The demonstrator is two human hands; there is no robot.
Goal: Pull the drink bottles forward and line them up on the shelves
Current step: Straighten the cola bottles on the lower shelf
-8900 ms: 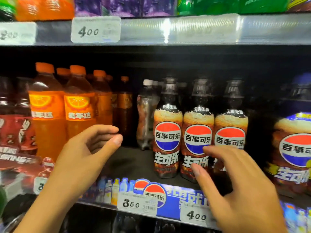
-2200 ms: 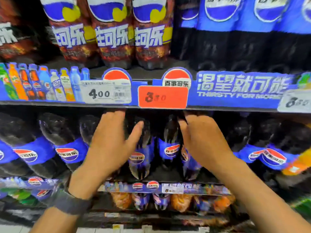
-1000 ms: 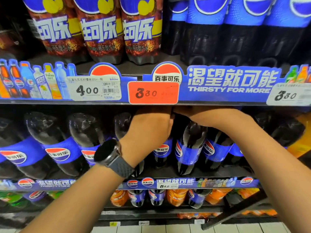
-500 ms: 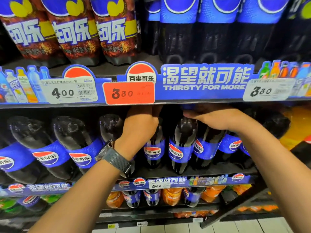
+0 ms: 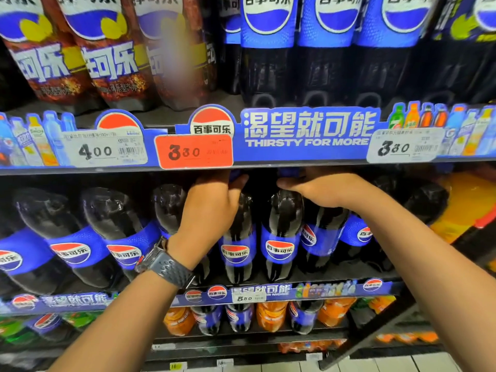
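Note:
Large dark cola bottles with blue labels stand in a row on the middle shelf (image 5: 268, 291). My left hand (image 5: 212, 208), with a watch on the wrist, is closed around the neck of one cola bottle (image 5: 237, 253) just under the upper shelf edge. My right hand (image 5: 322, 187) grips the top of the neighbouring cola bottle (image 5: 279, 248). Both caps are mostly hidden by my fingers and the shelf strip. Other cola bottles (image 5: 120, 237) lean at the left, and more (image 5: 322, 237) stand behind my right wrist.
The upper shelf strip (image 5: 308, 130) carries price tags and sits close above my hands. Brown-label bottles (image 5: 112, 63) and blue-label bottles (image 5: 335, 49) stand on the upper shelf. Orange bottles (image 5: 461, 205) fill the right end. A lower shelf holds small orange and cola bottles (image 5: 268, 315).
The view has shifted slightly right since half a second ago. Both hands stay on the bottle tops; the two gripped bottles stand a little closer to the shelf front.

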